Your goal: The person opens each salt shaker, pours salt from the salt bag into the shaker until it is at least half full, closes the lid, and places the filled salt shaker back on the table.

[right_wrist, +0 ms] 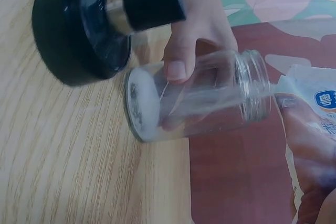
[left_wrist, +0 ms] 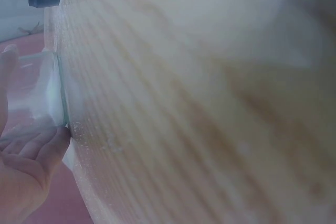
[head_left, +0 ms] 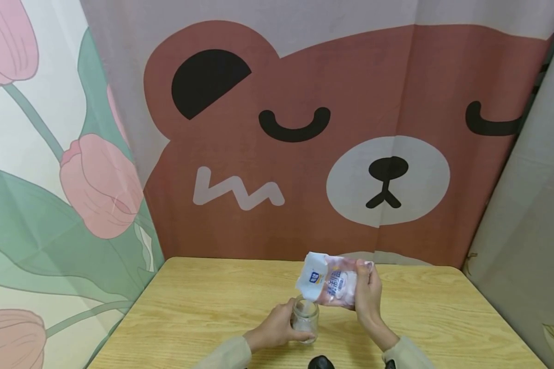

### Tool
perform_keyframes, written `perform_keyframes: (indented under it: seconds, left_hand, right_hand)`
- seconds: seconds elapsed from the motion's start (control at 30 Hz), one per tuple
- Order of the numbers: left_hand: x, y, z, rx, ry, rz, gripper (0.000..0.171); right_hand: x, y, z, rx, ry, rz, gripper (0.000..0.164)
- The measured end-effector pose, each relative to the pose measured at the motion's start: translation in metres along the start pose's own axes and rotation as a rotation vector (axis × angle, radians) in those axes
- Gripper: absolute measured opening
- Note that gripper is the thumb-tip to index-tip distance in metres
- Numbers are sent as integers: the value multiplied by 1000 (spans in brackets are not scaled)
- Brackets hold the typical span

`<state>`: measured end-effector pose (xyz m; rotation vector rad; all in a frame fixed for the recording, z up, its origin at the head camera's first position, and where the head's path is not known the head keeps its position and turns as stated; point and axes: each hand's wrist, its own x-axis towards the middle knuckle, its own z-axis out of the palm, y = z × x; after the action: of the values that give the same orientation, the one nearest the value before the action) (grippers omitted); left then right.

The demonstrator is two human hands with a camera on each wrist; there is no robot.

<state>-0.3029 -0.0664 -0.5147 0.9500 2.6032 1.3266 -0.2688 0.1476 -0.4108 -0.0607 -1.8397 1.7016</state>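
Observation:
My left hand (head_left: 279, 325) grips a clear glass jar (head_left: 305, 328) standing upright on the table, thumb and fingers on either side. White granules (right_wrist: 143, 103) that look like salt cover its bottom, seen in the right wrist view. My right hand (head_left: 369, 294) holds a pink-and-white bag of salt (head_left: 339, 281), tilted with its torn mouth down at the jar's rim. From that mouth a pale stream (right_wrist: 220, 98) runs into the jar. In the left wrist view the jar (left_wrist: 39, 93) shows only partly, with fingers about it.
A black lid-like piece (right_wrist: 79, 30) with a metal band and a knob is on the wooden table (head_left: 212, 287), close to the jar on the near side. Behind the table hangs a bear-print curtain (head_left: 240, 230). Tiny white specks (left_wrist: 110, 142) lie on the tabletop near the jar.

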Motion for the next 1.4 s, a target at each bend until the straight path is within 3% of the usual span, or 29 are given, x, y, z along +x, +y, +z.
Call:
perform_keyframes:
  seconds: [0.8,1.1,1.4]
  left_hand:
    - [0,-3,1,3,-1,12,53]
    - [0,-1,1,-18,-9,1,53]
    - [-1,-1,0,-50,-18,-2,55]
  right_hand:
    - [0,-2,-1,-4,-8,9,32]
    - [12,38,1,1,5,-5,33]
    - [11,43,2,4,4,-32,35]
